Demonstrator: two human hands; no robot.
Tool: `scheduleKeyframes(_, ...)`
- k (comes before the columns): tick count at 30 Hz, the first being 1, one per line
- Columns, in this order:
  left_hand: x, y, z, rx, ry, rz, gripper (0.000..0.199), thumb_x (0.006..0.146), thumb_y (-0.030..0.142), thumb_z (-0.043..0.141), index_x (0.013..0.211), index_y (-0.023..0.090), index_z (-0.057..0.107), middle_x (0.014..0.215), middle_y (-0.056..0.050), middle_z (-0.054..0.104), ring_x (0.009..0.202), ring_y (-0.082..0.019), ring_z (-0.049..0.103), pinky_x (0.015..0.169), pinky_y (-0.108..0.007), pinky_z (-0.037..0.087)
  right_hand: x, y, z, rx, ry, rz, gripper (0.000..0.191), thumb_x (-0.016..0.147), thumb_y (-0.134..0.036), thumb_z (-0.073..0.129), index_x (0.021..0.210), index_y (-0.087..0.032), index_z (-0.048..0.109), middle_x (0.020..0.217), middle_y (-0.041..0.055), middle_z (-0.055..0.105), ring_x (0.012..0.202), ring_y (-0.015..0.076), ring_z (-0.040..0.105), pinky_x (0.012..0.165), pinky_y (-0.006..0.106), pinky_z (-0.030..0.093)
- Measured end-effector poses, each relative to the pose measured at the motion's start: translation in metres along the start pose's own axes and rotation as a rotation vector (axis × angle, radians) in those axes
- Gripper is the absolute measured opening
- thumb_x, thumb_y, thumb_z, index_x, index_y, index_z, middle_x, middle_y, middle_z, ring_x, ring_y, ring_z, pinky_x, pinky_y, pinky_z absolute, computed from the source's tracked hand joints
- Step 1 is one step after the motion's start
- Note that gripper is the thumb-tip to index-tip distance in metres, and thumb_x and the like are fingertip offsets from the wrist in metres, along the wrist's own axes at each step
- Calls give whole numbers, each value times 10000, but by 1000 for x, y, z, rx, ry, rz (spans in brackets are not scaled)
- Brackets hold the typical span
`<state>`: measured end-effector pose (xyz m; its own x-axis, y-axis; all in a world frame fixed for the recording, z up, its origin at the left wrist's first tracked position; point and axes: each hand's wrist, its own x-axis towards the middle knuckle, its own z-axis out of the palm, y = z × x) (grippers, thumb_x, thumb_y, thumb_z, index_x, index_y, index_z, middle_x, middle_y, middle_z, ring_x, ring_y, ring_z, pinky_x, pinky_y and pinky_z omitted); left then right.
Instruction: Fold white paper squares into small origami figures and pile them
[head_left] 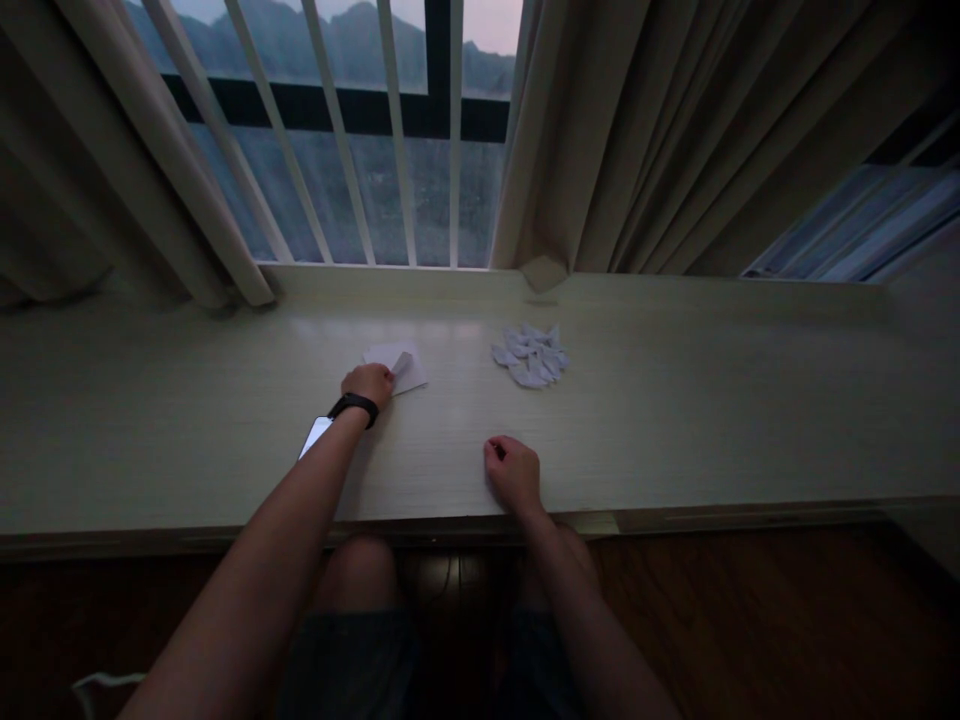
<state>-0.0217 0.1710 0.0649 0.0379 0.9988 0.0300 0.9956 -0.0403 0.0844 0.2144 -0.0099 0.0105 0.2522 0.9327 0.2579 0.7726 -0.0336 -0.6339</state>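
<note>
My left hand (367, 384), with a black band at the wrist, is closed in a pinch on a slip of white paper (403, 364) whose end lifts up. Beneath that slip lies a small flat stack of white paper sheets (414, 379) on the pale desktop (450, 430). My right hand (514, 472) rests near the front edge, curled into a loose fist with nothing visible in it. Beyond the right hand sits a pile of folded or crumpled white paper pieces (531, 356), not touched by either hand.
A phone (316, 434) with a lit screen lies partly behind my left forearm. At the back, beige curtains (615, 140) flank a barred window (360, 140). One curtain's corner (544, 272) hangs over the back ledge. My knees are under the desk's front edge.
</note>
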Motion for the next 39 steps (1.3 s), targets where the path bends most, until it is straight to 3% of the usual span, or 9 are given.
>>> scheduleKeyframes(7, -7, 2, -3, -34, 1, -44, 382, 808, 450, 497, 977, 187, 715, 998, -161, 681, 895, -295, 617, 757, -391, 459, 0, 0, 1, -28, 0, 11, 210, 817, -260, 485, 812, -203, 687, 781, 42, 690, 695, 167, 597, 656, 254, 390)
scheduleKeyframes(13, -31, 12, -7, 49, 28, 9, 386, 844, 393, 427, 956, 165, 718, 964, -183, 682, 899, -323, 626, 741, -395, 449, -1, 0, 2, -45, 10, 5, 212, 815, -250, 483, 808, -199, 689, 783, 46, 690, 695, 168, 596, 656, 255, 386)
scheduleKeyframes(19, -76, 29, -9, 105, 24, 264, 330, 859, 207, 388, 925, 123, 700, 913, -200, 675, 865, -308, 634, 702, -389, 446, -1, 2, 4, -52, 4, 6, 202, 822, -266, 507, 864, -214, 697, 811, 39, 685, 736, 176, 605, 689, 267, 416)
scheduleKeyframes(23, -116, 48, 3, 16, -13, 431, 290, 876, 200, 389, 909, 154, 674, 869, -166, 675, 818, -259, 638, 698, -355, 450, -5, -1, 0, -7, 18, -65, 382, 786, -253, 586, 1166, -287, 608, 1091, 31, 636, 873, 175, 608, 768, 273, 452)
scheduleKeyframes(27, -152, 59, 17, -104, 5, 499, 231, 875, 199, 419, 895, 163, 646, 889, -147, 665, 838, -240, 634, 711, -335, 458, -8, -1, -1, -8, -14, -131, 413, 787, -190, 576, 1163, -356, 607, 1263, -19, 559, 970, 168, 605, 825, 282, 465)
scheduleKeyframes(33, -186, 46, 36, -481, 28, 572, 223, 854, 209, 481, 1001, 252, 642, 1052, -65, 672, 945, -193, 626, 865, -339, 477, -11, 8, 5, 33, -122, -137, 319, 767, -126, 560, 974, -320, 707, 1090, -49, 679, 1031, 166, 615, 918, 309, 446)
scheduleKeyframes(39, -187, 24, 44, -663, 113, 478, 427, 749, 130, 540, 1164, 216, 589, 1219, -53, 607, 1212, -198, 489, 1039, -396, 388, -14, 11, 2, 137, -148, -127, 234, 766, -164, 596, 901, -307, 723, 1001, -39, 709, 957, 167, 649, 885, 318, 471)
